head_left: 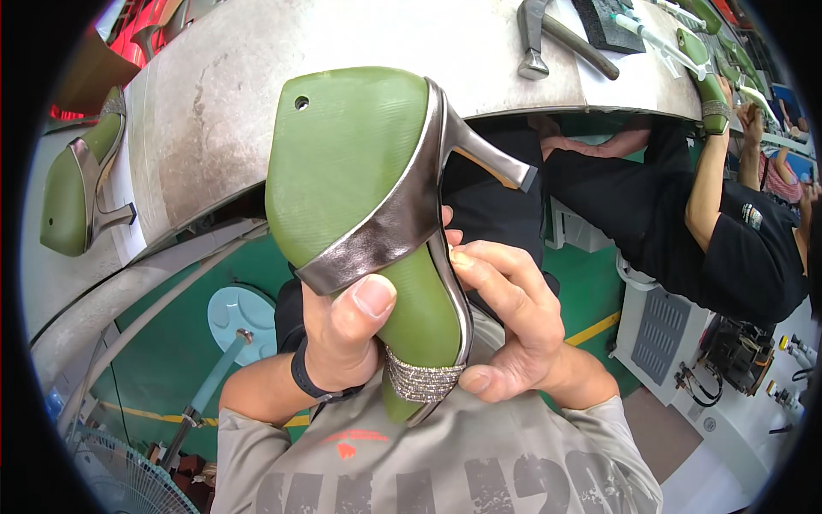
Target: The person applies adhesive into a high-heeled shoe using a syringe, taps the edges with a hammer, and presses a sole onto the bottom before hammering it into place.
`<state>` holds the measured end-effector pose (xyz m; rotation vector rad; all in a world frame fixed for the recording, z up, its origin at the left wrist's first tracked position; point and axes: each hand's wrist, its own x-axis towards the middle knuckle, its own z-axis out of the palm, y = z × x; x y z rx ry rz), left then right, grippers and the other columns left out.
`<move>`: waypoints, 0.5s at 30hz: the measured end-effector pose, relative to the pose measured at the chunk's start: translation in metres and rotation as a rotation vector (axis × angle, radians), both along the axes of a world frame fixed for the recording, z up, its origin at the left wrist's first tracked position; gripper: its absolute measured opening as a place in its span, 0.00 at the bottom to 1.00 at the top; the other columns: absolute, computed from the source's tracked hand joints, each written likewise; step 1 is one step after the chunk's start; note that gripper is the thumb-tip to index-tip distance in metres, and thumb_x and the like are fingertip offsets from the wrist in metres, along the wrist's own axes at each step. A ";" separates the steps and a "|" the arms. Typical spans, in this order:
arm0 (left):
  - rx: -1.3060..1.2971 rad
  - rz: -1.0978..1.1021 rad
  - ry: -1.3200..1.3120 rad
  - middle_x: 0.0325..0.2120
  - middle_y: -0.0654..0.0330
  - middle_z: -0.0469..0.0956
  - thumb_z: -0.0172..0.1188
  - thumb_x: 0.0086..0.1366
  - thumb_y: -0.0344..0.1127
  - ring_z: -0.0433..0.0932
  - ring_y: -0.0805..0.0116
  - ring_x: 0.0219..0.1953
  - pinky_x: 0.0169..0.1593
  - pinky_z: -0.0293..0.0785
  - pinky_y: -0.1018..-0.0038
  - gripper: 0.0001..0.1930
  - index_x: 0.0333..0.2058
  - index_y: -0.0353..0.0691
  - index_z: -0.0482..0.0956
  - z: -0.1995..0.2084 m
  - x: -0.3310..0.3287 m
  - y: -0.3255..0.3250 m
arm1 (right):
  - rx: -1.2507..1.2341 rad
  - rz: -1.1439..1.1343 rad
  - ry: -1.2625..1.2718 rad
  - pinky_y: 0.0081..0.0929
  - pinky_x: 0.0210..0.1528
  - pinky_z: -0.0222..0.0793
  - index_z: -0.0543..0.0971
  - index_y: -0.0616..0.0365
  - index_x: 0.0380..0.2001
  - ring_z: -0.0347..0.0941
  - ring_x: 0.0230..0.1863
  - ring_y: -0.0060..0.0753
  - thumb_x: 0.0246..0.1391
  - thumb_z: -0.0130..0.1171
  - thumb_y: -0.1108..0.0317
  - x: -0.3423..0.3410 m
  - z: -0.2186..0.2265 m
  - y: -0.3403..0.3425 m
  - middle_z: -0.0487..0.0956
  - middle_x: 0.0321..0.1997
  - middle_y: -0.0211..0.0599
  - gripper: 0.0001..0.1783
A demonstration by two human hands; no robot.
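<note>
Beside pale counter point(210, 103), gripping heeled sandal point(385, 236) with left hand point(342, 338), sole edge point(463, 317) with right hand point(520, 317); probably stiff, slick-strapped, best grabbed around green form point(351, 154) tbh.

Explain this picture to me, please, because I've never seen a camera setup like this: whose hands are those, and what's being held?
There's no machine doing the handling: these are a person's bare hands. A wide fisheye camera on the person's head looks down at them, which is why straight edges look curved.

The left hand grips a high-heeled shoe fitted on a green foot-shaped form. The right hand has its fingers along the shoe's edge, near a glittery band.

On the pale worktable lie a hammer and a dark block. A similar shoe is at the far left. At right, a co-worker holds another.
</note>
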<state>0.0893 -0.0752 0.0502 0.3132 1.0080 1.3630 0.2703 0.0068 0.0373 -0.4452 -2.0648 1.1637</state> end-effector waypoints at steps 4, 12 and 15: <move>0.012 -0.002 0.015 0.64 0.46 0.70 0.63 0.57 0.71 0.74 0.54 0.63 0.64 0.75 0.56 0.55 0.70 0.33 0.60 0.000 -0.002 0.001 | -0.024 0.008 -0.005 0.33 0.47 0.80 0.75 0.77 0.60 0.80 0.47 0.46 0.53 0.71 0.46 0.001 0.000 -0.001 0.75 0.55 0.58 0.45; -0.014 -0.034 -0.036 0.62 0.46 0.71 0.66 0.55 0.69 0.74 0.54 0.62 0.64 0.75 0.55 0.54 0.69 0.33 0.61 -0.003 -0.001 0.000 | -0.027 0.016 -0.029 0.33 0.48 0.80 0.75 0.78 0.60 0.81 0.46 0.44 0.54 0.70 0.45 0.001 0.001 0.000 0.75 0.53 0.57 0.46; 0.001 -0.040 -0.060 0.61 0.47 0.71 0.67 0.56 0.66 0.74 0.54 0.62 0.65 0.74 0.53 0.53 0.69 0.32 0.61 -0.003 -0.002 0.000 | -0.023 0.010 -0.033 0.33 0.47 0.80 0.75 0.78 0.61 0.81 0.45 0.43 0.53 0.70 0.44 0.001 -0.001 0.000 0.75 0.53 0.57 0.46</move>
